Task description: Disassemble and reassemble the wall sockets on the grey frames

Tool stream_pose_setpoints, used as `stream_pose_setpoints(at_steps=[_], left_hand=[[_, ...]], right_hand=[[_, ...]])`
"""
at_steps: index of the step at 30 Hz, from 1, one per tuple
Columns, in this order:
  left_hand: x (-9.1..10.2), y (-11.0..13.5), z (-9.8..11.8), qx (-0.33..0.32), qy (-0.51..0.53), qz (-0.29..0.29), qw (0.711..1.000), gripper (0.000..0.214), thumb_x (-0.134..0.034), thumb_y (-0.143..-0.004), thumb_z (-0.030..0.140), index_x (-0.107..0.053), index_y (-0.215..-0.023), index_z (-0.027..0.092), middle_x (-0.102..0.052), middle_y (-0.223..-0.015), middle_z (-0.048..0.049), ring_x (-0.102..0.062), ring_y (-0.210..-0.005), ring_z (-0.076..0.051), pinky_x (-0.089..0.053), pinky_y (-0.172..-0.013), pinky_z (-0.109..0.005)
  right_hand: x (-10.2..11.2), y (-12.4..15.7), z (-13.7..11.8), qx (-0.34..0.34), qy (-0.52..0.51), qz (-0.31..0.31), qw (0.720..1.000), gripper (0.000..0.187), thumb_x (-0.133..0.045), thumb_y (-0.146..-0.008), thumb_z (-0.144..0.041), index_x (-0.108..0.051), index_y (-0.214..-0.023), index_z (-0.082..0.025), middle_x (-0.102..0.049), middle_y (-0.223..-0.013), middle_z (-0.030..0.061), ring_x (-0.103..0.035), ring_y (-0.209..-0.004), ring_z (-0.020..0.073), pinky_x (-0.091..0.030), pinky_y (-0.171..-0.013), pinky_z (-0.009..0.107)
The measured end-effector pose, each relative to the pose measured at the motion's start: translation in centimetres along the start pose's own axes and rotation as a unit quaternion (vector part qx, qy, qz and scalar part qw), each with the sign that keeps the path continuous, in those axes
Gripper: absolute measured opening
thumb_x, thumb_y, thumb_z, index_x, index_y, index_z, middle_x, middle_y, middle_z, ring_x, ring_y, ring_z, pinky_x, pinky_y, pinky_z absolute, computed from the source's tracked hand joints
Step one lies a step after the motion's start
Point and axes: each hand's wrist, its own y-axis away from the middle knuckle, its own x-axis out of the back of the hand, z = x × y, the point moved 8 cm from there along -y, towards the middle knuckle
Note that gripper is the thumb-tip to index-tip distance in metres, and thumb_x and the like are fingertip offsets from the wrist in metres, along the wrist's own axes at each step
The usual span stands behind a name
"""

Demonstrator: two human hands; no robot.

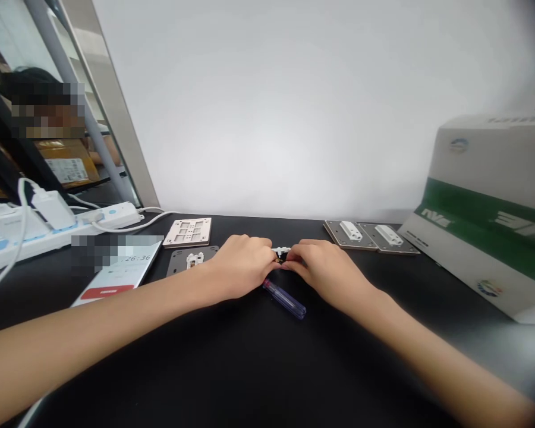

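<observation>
Both of my hands meet at the middle of the black table, their fingertips pinching a small white plastic part (pixel 280 254) with a dark, partly hidden centre. My left hand (pixel 243 267) comes in from the left and my right hand (pixel 325 267) from the right. Just below my left fingertips lies a screwdriver (pixel 285 300) with a translucent blue handle. Left of my left hand sits a grey metal plate (pixel 177 263) bearing a white fitting (pixel 195 260). Beyond my right hand are two similar plates (pixel 350 235) (pixel 389 238), each with a white block.
A cream perforated plate (pixel 187 232) lies at the table's far edge. On the left are a phone (pixel 120 267) with a red button and a white power strip (pixel 40 238) with chargers and cables. A large white-and-green box (pixel 485 220) stands at right.
</observation>
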Motion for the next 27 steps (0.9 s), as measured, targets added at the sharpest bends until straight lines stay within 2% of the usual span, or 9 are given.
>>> stream_pose_setpoints(at_steps=[7, 10, 14, 17, 20, 23, 27], left_hand=[[-0.5, -0.4, 0.4, 0.000, -0.021, -0.028, 0.999, 0.042, -0.039, -0.099, 0.036, -0.067, -0.074, 0.017, -0.064, -0.077, -0.0046, -0.063, -0.062, -0.017, -0.033, -0.049, -0.026], [-0.2, -0.2, 0.1, 0.013, -0.018, -0.022, 1.000, 0.044, -0.040, -0.098, 0.041, -0.067, -0.073, 0.017, -0.065, -0.078, -0.0051, -0.062, -0.063, -0.017, -0.035, -0.050, -0.026], [0.9, 0.1, -0.8, 0.032, -0.002, -0.006, 0.999, 0.032, -0.045, -0.096, 0.036, -0.069, -0.081, 0.020, -0.067, -0.084, -0.0041, -0.064, -0.070, -0.019, -0.038, -0.055, -0.027], [1.3, 0.0, -1.6, 0.055, 0.014, -0.014, 0.998, 0.021, -0.055, -0.089, 0.033, -0.070, -0.079, 0.022, -0.069, -0.080, -0.0034, -0.064, -0.069, -0.020, -0.036, -0.053, -0.027], [0.9, -0.5, -1.8, 0.068, 0.038, -0.042, 0.996, 0.017, -0.064, -0.081, 0.036, -0.071, -0.071, 0.023, -0.069, -0.070, -0.0026, -0.064, -0.063, -0.021, -0.036, -0.050, -0.027], [0.4, -1.1, -1.5, 0.080, 0.053, -0.046, 0.994, 0.018, -0.063, -0.081, 0.036, -0.072, -0.072, 0.023, -0.070, -0.072, -0.0040, -0.066, -0.065, -0.022, -0.038, -0.051, -0.027], [0.5, -1.2, -1.2, 0.089, 0.065, -0.036, 0.993, 0.015, -0.060, -0.081, 0.028, -0.073, -0.075, 0.022, -0.071, -0.074, -0.0050, -0.067, -0.068, -0.023, -0.041, -0.054, -0.028]], right_hand=[[-0.1, 0.1, 0.4, -0.036, -0.015, -0.024, 0.999, 0.028, -0.059, -0.090, -0.040, -0.069, -0.073, -0.020, -0.069, -0.081, 0.0052, -0.063, -0.070, 0.0185, -0.039, -0.057, 0.027], [0.0, 0.1, 0.6, -0.039, -0.025, -0.033, 0.998, 0.024, -0.061, -0.088, -0.039, -0.069, -0.075, -0.020, -0.070, -0.082, 0.0053, -0.065, -0.073, 0.0196, -0.040, -0.058, 0.027], [-0.3, 0.1, 1.1, -0.041, -0.041, -0.048, 0.997, 0.009, -0.065, -0.084, -0.026, -0.071, -0.079, -0.023, -0.071, -0.080, 0.0034, -0.066, -0.074, 0.0188, -0.042, -0.062, 0.026], [-0.4, 0.0, 1.2, -0.047, -0.050, -0.046, 0.997, 0.009, -0.063, -0.085, -0.025, -0.072, -0.083, -0.023, -0.072, -0.083, 0.0041, -0.067, -0.076, 0.0190, -0.044, -0.066, 0.026], [-0.4, 0.0, 1.0, -0.054, -0.054, -0.043, 0.996, 0.010, -0.062, -0.085, -0.025, -0.072, -0.084, -0.022, -0.072, -0.084, 0.0049, -0.067, -0.078, 0.0193, -0.045, -0.066, 0.026], [-0.2, 0.1, 0.7, -0.055, -0.055, -0.043, 0.996, 0.011, -0.063, -0.085, -0.027, -0.072, -0.081, -0.023, -0.072, -0.082, 0.0039, -0.067, -0.076, 0.0186, -0.045, -0.063, 0.025], [-0.3, 0.2, 0.2, -0.060, -0.049, -0.034, 0.996, 0.016, -0.062, -0.086, -0.033, -0.071, -0.075, -0.023, -0.072, -0.076, 0.0018, -0.065, -0.069, 0.0170, -0.041, -0.057, 0.025]])
